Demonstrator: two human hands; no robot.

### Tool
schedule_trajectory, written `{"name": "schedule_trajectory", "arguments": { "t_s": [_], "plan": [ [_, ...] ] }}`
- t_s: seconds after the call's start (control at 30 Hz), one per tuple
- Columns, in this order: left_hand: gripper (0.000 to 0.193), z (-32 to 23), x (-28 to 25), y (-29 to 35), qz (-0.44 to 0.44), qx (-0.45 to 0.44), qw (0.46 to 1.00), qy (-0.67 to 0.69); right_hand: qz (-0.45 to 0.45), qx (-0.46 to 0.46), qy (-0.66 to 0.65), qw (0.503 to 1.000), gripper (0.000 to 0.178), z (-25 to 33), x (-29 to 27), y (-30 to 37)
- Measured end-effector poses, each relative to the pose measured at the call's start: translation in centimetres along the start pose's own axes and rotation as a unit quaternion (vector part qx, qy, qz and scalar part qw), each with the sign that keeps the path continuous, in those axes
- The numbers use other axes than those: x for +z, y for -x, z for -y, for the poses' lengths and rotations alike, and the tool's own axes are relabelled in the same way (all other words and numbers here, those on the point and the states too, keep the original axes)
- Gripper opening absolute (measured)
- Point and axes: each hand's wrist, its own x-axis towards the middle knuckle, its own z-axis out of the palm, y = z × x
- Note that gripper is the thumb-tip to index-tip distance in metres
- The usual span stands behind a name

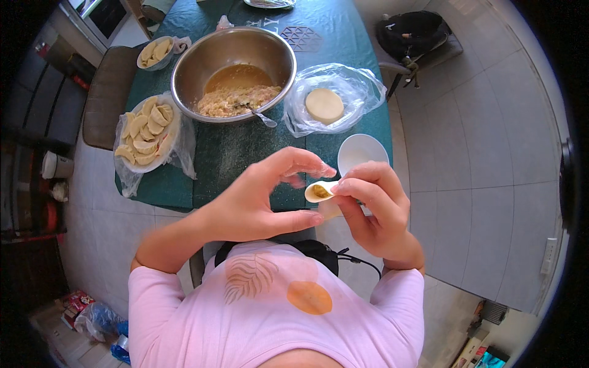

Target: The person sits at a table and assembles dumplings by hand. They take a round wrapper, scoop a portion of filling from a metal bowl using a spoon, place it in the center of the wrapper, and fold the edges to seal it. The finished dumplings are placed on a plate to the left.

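Observation:
Between the thumb and fingers of my right hand (377,205) is a half-folded dumpling (318,192), its wrapper pinched at the right end. The left end gapes, and yellowish filling shows inside. My left hand (264,190) is beside it, thumb and fingers spread around the gaping end, apparently not gripping it. A small white bowl (363,153) stands just beyond my right hand. Farther off, a stack of round dumpling wrappers (324,105) lies on a clear plastic bag (362,92).
A large steel bowl (184,67) holds minced filling and a spoon (265,119). Folded dumplings (147,127) fill a plate at the left, with more in a bowl (156,54) behind. Flour dusts the green tablecloth (245,156). A black bag (412,34) rests on a chair at the right.

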Motion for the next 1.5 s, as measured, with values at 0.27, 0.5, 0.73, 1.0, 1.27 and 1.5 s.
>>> {"name": "schedule_trajectory", "arguments": {
  "t_s": [0.27,0.5,0.73,1.0,1.27,1.5],
  "plan": [
    [0.04,2.9,3.0,1.1,-0.106,0.052,0.977,0.178,-0.021,0.096,-0.058,0.993,0.021,-0.1,0.5,-0.9],
    [0.04,2.7,3.2,1.2,-0.112,0.093,0.984,0.102,0.003,0.031,-0.047,0.998,0.023,-0.7,0.5,-1.1],
    [0.039,2.7,2.6,1.5,-0.1,0.098,0.989,0.052,-0.01,0.058,-0.087,0.994,0.021,-0.5,0.8,-1.2],
    [0.038,3.0,2.9,1.4,-0.12,0.109,0.981,0.105,-0.012,0.001,-0.055,0.998,0.02,-0.9,0.9,-1.2],
    [0.038,3.1,2.4,1.8,-0.099,0.081,0.985,0.113,0.029,0.075,-0.043,0.996,0.022,0.3,0.3,-2.1],
    [0.032,3.2,2.6,2.0,-0.153,0.095,0.983,0.026,0.091,-0.038,0.04,0.994,0.023,-0.3,0.1,-2.6]
  ]
}}
